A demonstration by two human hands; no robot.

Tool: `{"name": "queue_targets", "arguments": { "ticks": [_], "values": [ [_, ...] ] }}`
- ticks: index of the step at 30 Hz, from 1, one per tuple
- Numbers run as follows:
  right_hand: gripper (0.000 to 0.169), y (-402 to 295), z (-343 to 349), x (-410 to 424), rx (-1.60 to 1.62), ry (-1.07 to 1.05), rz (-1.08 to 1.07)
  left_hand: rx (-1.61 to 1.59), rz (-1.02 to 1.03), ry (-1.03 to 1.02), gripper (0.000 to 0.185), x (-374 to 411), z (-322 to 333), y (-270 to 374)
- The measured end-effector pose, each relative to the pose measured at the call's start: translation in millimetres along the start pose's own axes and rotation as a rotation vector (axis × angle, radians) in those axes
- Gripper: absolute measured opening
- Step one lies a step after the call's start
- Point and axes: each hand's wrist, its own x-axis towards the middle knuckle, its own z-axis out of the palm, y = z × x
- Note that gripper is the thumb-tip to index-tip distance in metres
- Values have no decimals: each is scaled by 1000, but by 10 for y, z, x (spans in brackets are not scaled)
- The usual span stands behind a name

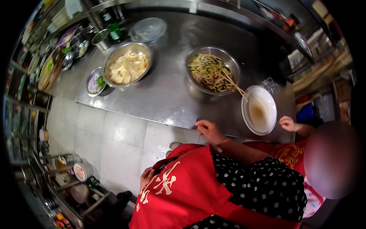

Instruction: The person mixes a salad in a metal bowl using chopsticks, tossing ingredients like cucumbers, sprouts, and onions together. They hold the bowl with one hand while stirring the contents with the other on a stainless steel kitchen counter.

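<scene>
My right hand [210, 131] hangs in the air at the near edge of the stainless steel table [160, 94], empty, with fingers loosely bent and apart. At the edge of my red apron [188, 177] is my left hand [147, 177], mostly hidden, so its grip is unclear. Nearest to my right hand on the table are a white bowl [258, 111] with a little brownish liquid and a steel bowl [213, 91] of mixed strips [208, 71]. Wooden chopsticks [233, 84] lean from the strips over the white bowl's rim.
Farther left stand a steel bowl [147, 70] of pale strips and sheets, a small bowl [95, 81] of chopped onion and herbs, clear bowls [148, 30] and a green bottle [114, 28]. A co-worker's hand [287, 123] is beside the white bowl. A low rack [68, 186] holds containers.
</scene>
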Motion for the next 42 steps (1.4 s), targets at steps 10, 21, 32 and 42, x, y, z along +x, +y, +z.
{"name": "queue_targets", "arguments": {
  "ticks": [10, 21, 32, 42],
  "values": [
    [64, -622, -727, -45, 524, 640, 100, 251, 53, -272, 24, 252, 231, 681],
    [28, -824, -1254, 643, 756, 713, -101, 238, 134, -509, 41, 685, 1832, 1725],
    [16, -876, -1473, 953, -8, 777, -333, 82, -102, -692, 48, 1689, 2951, 2267],
    [17, -1339, -1362, -6, -221, 723, -239, 148, -257, -651, 32, 2035, 3256, 2459]
  ]
}}
